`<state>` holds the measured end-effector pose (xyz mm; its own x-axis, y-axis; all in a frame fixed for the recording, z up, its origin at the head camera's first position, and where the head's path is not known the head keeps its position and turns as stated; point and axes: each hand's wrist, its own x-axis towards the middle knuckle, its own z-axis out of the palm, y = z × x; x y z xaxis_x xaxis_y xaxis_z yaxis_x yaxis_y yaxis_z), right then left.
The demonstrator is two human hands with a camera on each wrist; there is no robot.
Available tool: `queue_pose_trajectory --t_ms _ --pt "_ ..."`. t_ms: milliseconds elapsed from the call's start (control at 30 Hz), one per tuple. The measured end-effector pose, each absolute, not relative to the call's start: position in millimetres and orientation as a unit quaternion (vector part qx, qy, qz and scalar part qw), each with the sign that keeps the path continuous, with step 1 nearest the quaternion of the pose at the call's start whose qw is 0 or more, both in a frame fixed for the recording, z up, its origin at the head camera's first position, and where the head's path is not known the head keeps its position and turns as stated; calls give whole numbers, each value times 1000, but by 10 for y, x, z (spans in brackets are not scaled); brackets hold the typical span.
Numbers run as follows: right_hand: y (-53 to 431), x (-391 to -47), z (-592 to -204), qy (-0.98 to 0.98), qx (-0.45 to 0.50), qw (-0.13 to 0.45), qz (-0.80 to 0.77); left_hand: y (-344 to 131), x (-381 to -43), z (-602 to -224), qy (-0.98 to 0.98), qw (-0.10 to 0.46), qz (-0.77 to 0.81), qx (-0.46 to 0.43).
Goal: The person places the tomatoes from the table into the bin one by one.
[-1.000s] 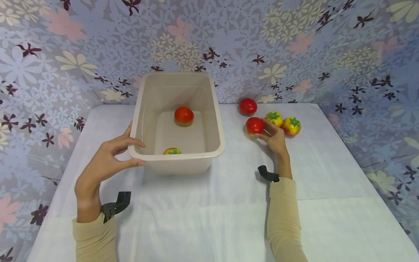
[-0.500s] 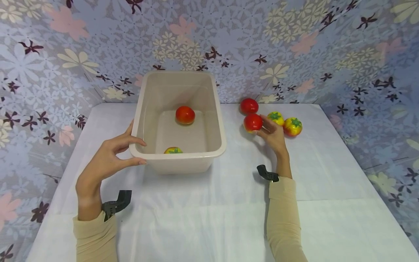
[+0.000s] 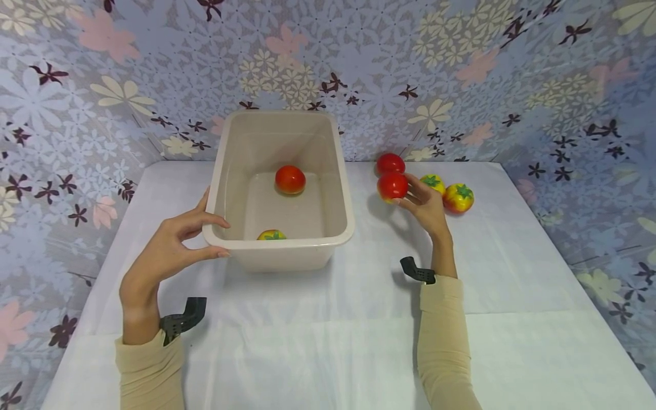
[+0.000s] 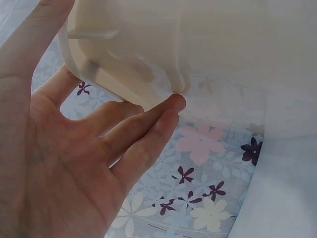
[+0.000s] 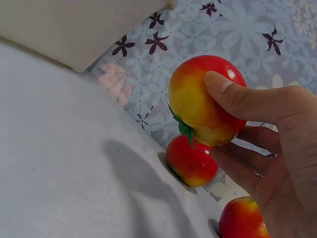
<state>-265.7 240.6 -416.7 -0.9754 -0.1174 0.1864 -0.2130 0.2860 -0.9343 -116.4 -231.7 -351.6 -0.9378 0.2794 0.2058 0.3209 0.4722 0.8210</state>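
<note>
My right hand pinches a red and yellow tomato between thumb and fingers, raised above the table. Its green leafy top points downward in the right wrist view. A second red tomato lies just behind it at the table's back edge. Two yellow-red tomatoes with green tops, one on the left and one on the right, sit beyond my right hand. My left hand holds the near left corner of a beige plastic bin, index finger over the rim. Its other fingers touch the outer wall in the left wrist view.
Inside the bin lie a red tomato and a yellow-red one, the latter partly hidden by the front rim. A white cloth covers the table. Flower-patterned fabric rises behind the bin and on both sides.
My right hand has lifted the tomato from the table and moved it slightly up and left, away from the yellow-red pair. The left hand stays on the bin.
</note>
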Motion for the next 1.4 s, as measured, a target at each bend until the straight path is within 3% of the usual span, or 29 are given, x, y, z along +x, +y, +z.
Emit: queue_pose_trajectory --t_ms 500,1100,1400 --pt "2202 -2573 -3896 -816 143 64 556 -2303 -1163 -3515 -858 21 -483 -175" --pt "2088 -2586 -3838 -812 192 115 539 -2315 -1158 -3535 -860 22 -480 -172" --pt "1959 -2404 -3600 -815 200 111 533 -2325 -1161 -3543 -861 18 -479 -172"
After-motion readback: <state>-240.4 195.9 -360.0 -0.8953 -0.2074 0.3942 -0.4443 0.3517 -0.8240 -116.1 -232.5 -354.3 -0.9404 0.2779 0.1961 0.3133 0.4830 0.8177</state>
